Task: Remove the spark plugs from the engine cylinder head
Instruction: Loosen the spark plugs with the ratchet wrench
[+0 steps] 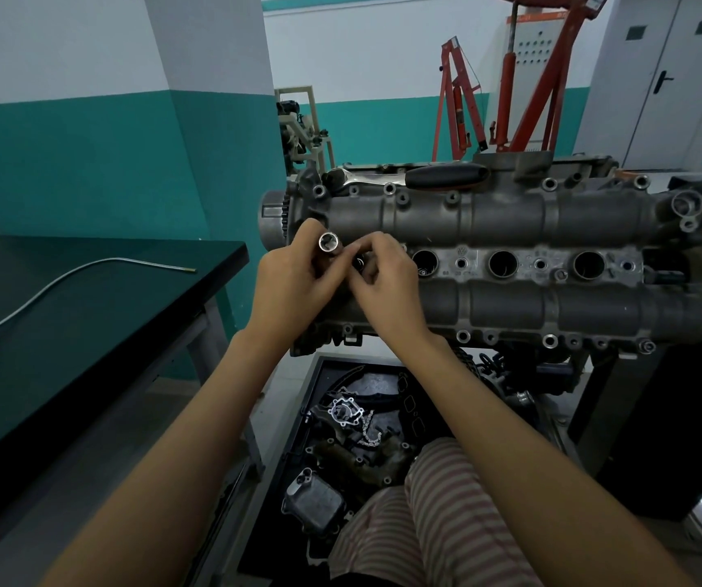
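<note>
The grey engine cylinder head (pixel 510 222) lies across the middle of the view, with three open spark plug wells (pixel 502 263) visible in a row. My left hand (pixel 294 281) grips a shiny spark plug socket (pixel 328 242), its open end facing the camera. My right hand (pixel 387 281) pinches a small dark part (pixel 359 263) at the socket's lower end, right over the leftmost well, which is hidden. A ratchet wrench (pixel 425 176) with a black handle lies along the head's far edge.
A dark workbench (pixel 86 332) stands on the left with a bent metal rod (pixel 65 277) on it. Below the head, a black tray (pixel 311 379) holds several engine parts. A red engine hoist (pixel 522 86) stands behind, and a striped trouser leg (pixel 446 502) is at the bottom.
</note>
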Action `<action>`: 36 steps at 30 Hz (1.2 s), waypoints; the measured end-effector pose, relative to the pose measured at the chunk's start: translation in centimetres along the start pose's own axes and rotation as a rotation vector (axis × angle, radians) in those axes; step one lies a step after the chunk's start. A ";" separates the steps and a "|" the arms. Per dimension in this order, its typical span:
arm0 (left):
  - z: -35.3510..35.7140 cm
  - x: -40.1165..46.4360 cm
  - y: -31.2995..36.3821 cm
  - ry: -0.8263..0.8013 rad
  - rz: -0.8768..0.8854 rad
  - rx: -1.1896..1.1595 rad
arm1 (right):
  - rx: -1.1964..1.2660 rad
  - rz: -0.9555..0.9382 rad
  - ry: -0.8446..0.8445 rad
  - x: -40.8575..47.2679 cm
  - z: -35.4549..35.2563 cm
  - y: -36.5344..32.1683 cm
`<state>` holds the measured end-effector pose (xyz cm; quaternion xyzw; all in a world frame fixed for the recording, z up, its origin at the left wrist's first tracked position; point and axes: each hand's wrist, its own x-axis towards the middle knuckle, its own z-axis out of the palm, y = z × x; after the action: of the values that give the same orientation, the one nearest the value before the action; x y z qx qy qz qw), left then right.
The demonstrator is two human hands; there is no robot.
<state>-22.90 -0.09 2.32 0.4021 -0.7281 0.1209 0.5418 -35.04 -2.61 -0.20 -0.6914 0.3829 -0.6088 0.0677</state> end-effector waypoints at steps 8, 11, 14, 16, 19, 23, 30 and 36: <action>-0.1 0.0 0.0 -0.011 0.015 -0.004 | -0.017 -0.088 -0.044 -0.1 -0.1 -0.1; 0.0 0.0 -0.1 -0.004 0.021 0.017 | -0.014 -0.029 -0.015 0.0 0.1 0.1; 0.0 0.0 -0.1 -0.001 0.024 0.011 | -0.022 -0.037 0.006 0.1 0.1 0.1; -0.1 -0.1 0.0 -0.007 0.037 -0.010 | -0.004 -0.059 -0.009 0.1 0.0 0.0; -0.2 0.0 0.1 -0.023 0.051 -0.015 | -0.008 -0.081 -0.042 0.0 -0.1 -0.1; -0.1 0.1 0.0 -0.010 0.035 0.012 | -0.007 -0.060 -0.038 0.0 -0.1 -0.1; 0.1 0.1 -0.2 -0.015 0.019 0.029 | -0.011 -0.011 0.014 0.2 -0.1 -0.5; 0.4 0.2 -0.2 0.027 -0.036 0.011 | -0.065 -0.079 -0.086 0.1 -0.3 -0.5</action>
<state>-23.08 -0.57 2.32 0.4166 -0.7128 0.1205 0.5513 -35.11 -2.19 0.25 -0.7333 0.3717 -0.5681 0.0374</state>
